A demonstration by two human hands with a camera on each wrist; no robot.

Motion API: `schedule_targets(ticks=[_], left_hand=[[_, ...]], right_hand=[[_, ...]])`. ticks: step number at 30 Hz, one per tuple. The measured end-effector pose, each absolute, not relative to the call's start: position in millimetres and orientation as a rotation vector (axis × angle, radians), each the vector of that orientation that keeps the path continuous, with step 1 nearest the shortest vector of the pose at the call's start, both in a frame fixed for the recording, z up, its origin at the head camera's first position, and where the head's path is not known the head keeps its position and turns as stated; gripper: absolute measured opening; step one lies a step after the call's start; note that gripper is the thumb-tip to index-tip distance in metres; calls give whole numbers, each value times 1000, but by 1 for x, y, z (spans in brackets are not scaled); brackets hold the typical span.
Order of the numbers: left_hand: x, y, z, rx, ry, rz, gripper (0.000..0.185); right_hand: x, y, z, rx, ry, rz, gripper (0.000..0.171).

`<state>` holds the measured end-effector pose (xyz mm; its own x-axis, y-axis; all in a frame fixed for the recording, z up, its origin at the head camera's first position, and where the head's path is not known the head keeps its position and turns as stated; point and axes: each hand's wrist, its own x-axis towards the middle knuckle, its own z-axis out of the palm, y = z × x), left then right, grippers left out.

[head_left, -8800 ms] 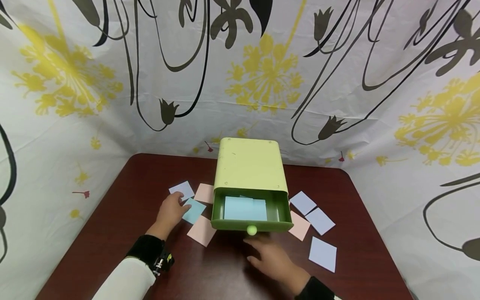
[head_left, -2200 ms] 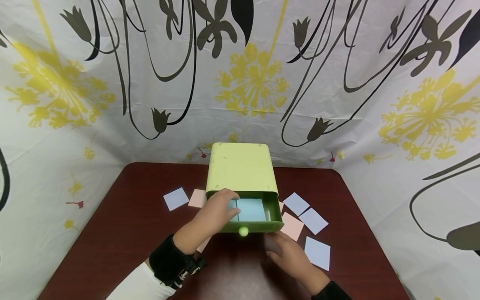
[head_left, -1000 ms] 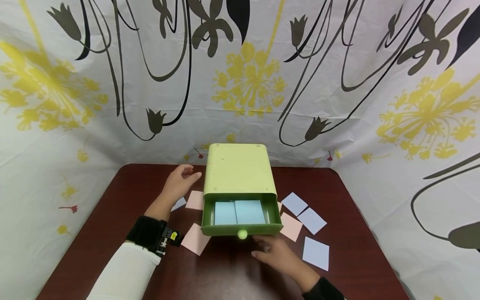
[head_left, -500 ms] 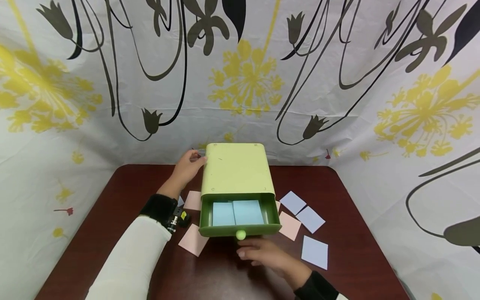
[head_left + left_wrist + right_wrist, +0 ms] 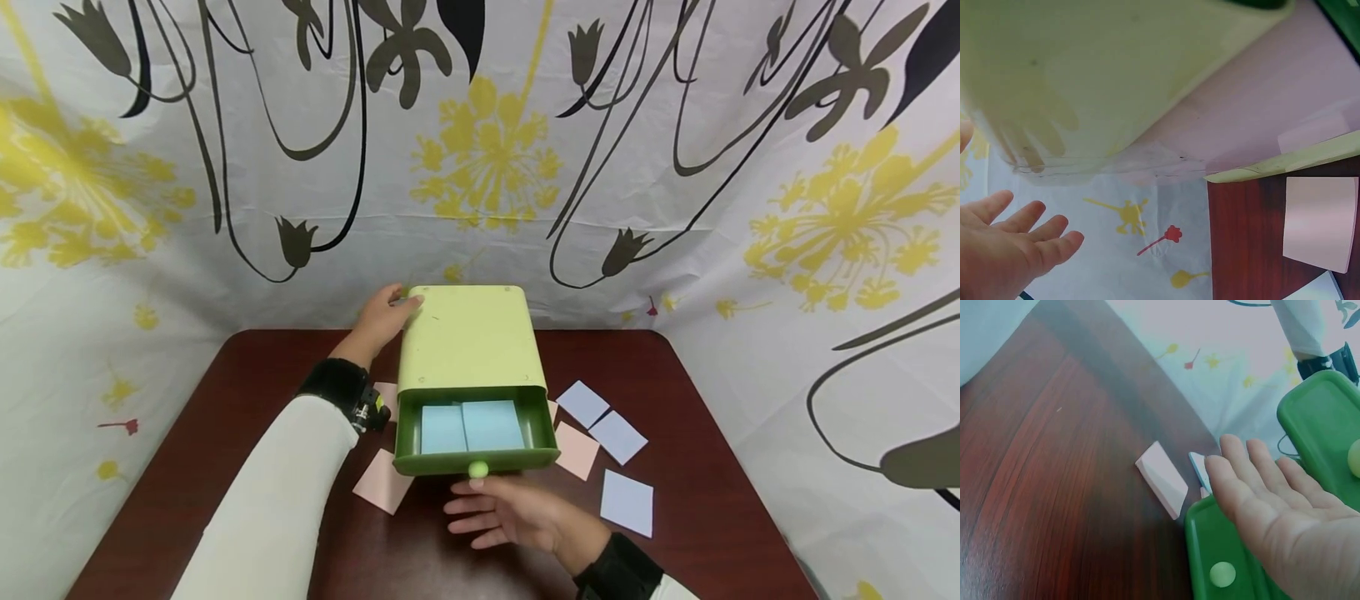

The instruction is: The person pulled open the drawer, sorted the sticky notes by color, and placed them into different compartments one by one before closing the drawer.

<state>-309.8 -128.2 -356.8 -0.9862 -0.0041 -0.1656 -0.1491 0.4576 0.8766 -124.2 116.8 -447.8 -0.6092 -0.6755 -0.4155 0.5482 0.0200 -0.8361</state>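
A pale green box (image 5: 468, 337) stands mid-table with its dark green drawer (image 5: 545, 427) pulled out. Two light blue notes (image 5: 471, 427) lie inside it. My left hand (image 5: 384, 317) is at the box's back left corner. In the left wrist view its fingers (image 5: 1029, 240) are straight, a small gap off the box's side (image 5: 1085, 81). My right hand (image 5: 510, 510) hovers flat just in front of the drawer's round knob (image 5: 477, 470), fingers spread and holding nothing. The right wrist view shows its open palm (image 5: 1285, 512) beside the drawer front (image 5: 1322, 419).
Pink notes lie on the dark red table (image 5: 225, 467) left (image 5: 382, 483) and right (image 5: 576, 450) of the drawer. Three lavender notes (image 5: 617, 437) lie farther right. A flowered cloth (image 5: 675, 167) walls in the back and both sides.
My left hand left the drawer and travelled up the box's left side to its back corner. My right hand slid left under the knob and spread its fingers.
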Motion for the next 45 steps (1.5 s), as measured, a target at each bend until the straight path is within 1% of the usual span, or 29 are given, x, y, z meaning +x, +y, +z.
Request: schedule_targets(ticks=[5, 17, 20, 24, 26, 33, 39, 45], left_hand=[[-313, -127, -358, -128, 2510, 1608, 74], [-318, -125, -367, -55, 2497, 1631, 69], [-318, -126, -367, -50, 2501, 1634, 68], [-317, -126, -367, -40, 2514, 1628, 68], [-317, -126, -368, -39, 2521, 1626, 68], [-319, -128, -373, -14, 2529, 1621, 68], [-317, -128, -375, -12, 2527, 1633, 67], [-317, -128, -374, -20, 2534, 1628, 67]], right_hand=[[-124, 115, -444, -157, 1314, -1785, 64], [-125, 108, -438, -60, 1286, -1881, 64], [-124, 105, -435, -28, 1316, -1920, 58], [-125, 102, -432, -8, 1318, -1966, 43], [-126, 102, -431, -6, 1315, -1980, 39], [-129, 100, -429, -26, 1317, -1981, 58], [-132, 98, -428, -18, 1330, -1982, 57], [-142, 98, -426, -22, 1355, -1975, 53]])
